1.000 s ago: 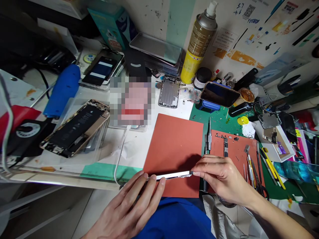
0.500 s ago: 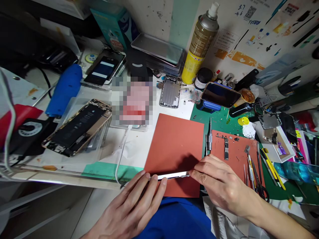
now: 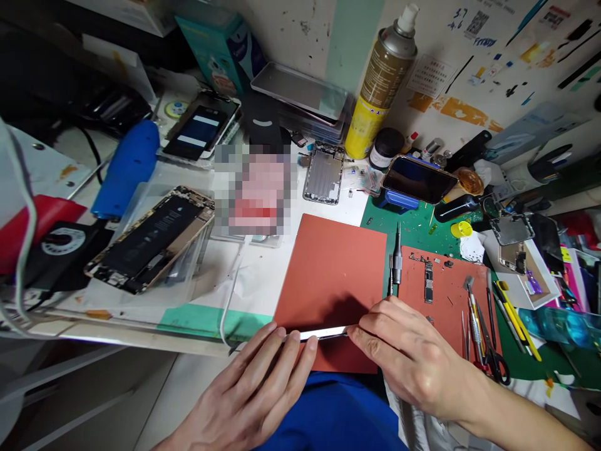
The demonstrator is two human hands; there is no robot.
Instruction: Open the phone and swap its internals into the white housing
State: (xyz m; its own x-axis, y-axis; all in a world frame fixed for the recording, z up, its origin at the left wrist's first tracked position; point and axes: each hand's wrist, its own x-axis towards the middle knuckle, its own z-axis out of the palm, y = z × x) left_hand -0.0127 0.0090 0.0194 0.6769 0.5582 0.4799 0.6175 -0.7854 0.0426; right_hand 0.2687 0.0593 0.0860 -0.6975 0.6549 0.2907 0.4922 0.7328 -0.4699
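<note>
Thin device (image 3: 323, 333) held edge-on over near edge of red mat (image 3: 335, 269), by counter (image 3: 124, 332) front edge; ends pinched by left hand (image 3: 256, 379) and right hand (image 3: 413, 357), presumably so narrow side is steadied, exposed.

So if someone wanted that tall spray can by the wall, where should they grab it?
Probably by the middle of the spray can, wrapping its round body below the white nozzle. I'd come from the front, over the phone frame lying flat: the wall is behind the can, stacked trays sit to its left, and the black-lidded jar crowds its base on the right.
</note>
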